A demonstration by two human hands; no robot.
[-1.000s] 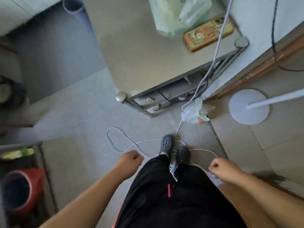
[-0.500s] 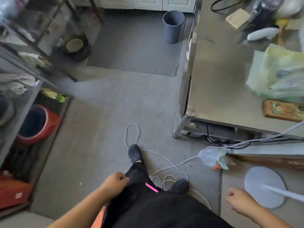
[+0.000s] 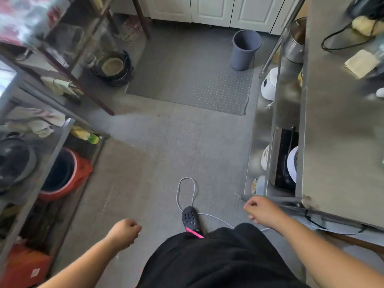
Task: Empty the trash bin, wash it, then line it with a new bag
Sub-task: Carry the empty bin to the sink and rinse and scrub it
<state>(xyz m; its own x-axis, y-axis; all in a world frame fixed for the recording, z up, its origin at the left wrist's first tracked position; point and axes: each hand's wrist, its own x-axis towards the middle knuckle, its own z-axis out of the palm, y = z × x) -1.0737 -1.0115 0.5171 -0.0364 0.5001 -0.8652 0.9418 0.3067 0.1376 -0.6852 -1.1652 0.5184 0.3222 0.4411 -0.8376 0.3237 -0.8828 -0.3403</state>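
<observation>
Fingers of my left hand (image 3: pixel 122 232) are curled loosely into the palm and grasp nothing; those of my right hand (image 3: pixel 260 210) are likewise loosely curled and empty, hanging just beside the corner of the stainless-steel worktable (image 3: pixel 340 142). Compared with half a second ago, the view has swung forward: the right hand has risen from low beside the white round lamp base, now out of sight, to the table corner, and only one dark perforated clog (image 3: pixel 191 218) shows below my black trousers (image 3: pixel 207 258), where two showed before. The thin white cord (image 3: pixel 186 191) still loops on the floor ahead of that clog. The task's thing, a grey-blue round plastic trash bin (image 3: pixel 245 48), stands upright and apart from both hands at the far end of the room, on the edge of a grey studded floor mat (image 3: pixel 187 80), in front of white cabinet doors (image 3: pixel 207 9); it appears larger than before. The floor (image 3: pixel 155 152) is grey concrete. At left stands a metal shelf rack (image 3: pixel 52 104) with a red-orange bucket (image 3: pixel 62 175) on its lower level.
</observation>
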